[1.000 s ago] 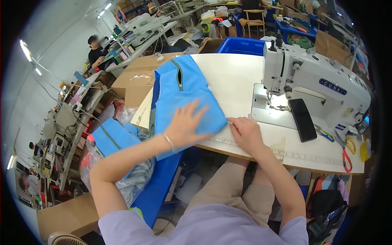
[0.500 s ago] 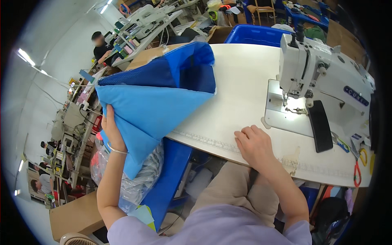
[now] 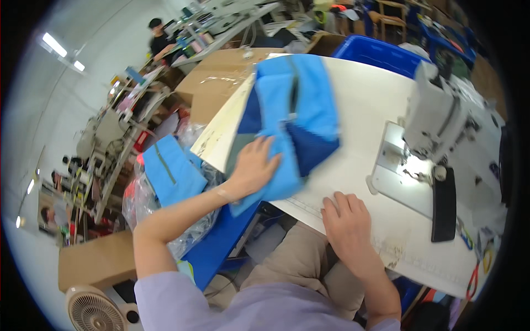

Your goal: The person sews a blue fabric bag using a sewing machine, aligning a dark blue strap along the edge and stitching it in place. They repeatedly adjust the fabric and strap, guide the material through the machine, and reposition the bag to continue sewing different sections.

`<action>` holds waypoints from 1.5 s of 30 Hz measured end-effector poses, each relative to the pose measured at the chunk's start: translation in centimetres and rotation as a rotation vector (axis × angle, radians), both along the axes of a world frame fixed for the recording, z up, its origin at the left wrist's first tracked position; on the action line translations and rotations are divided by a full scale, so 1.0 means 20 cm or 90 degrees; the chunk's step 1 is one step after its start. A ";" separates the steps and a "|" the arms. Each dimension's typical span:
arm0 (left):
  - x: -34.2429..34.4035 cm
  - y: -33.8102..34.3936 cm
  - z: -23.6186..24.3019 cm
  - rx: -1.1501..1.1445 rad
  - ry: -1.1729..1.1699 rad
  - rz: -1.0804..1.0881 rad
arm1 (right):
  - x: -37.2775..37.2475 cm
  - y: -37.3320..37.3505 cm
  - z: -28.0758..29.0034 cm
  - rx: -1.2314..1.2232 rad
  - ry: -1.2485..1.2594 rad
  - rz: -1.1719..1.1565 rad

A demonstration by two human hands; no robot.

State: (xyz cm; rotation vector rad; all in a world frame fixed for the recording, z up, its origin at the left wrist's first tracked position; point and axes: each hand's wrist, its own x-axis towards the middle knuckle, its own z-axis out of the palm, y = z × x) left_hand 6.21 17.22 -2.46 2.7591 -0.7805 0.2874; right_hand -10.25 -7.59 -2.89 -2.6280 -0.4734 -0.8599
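A light blue sewn fabric piece (image 3: 317, 91) lies on the white table, slightly blurred. It has a dark zipper and a dark blue mesh part. My left hand (image 3: 254, 165) is on its near left side, fingers closed over the cloth; the fingertips' grip is partly hidden. My right hand (image 3: 349, 226) rests on the table's near edge with loosely bent fingers and nothing in them. Right of it stands a white sewing machine (image 3: 436, 121), its lamp lighting the needle plate. Another light blue piece (image 3: 172, 170) with a dark zipper lies to the left on a clear plastic bag (image 3: 138, 201).
The white table (image 3: 361, 105) has a ruler strip along its near edge. A blue bin (image 3: 381, 52) stands behind it, a cardboard box (image 3: 218, 71) at the far left. Red-handled scissors (image 3: 473, 281) lie at the right edge. A fan (image 3: 94, 309) stands lower left; a person (image 3: 159, 41) sits far off.
My left hand has swung right with the blue fabric piece, from over the plastic bag onto the table. The second blue piece has come into sight. The view has shifted; my right hand stays at the edge.
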 end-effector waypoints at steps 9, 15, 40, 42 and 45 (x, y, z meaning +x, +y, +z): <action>0.70 -0.73 0.41 -0.827 0.463 -0.265 | -0.02 -0.01 0.00 0.022 0.028 0.011; 0.55 0.17 0.37 -0.619 0.002 -0.125 | -0.02 -0.05 -0.01 0.005 0.020 -0.035; 0.30 1.42 -0.49 0.108 0.171 0.622 | -0.03 -0.01 0.03 -0.023 0.001 -0.023; 0.31 1.53 -0.54 0.022 0.141 0.599 | -0.03 0.00 0.03 -0.015 -0.003 -0.026; 0.31 1.79 -0.53 -0.106 0.089 0.622 | -0.01 0.03 0.02 0.002 -0.009 -0.006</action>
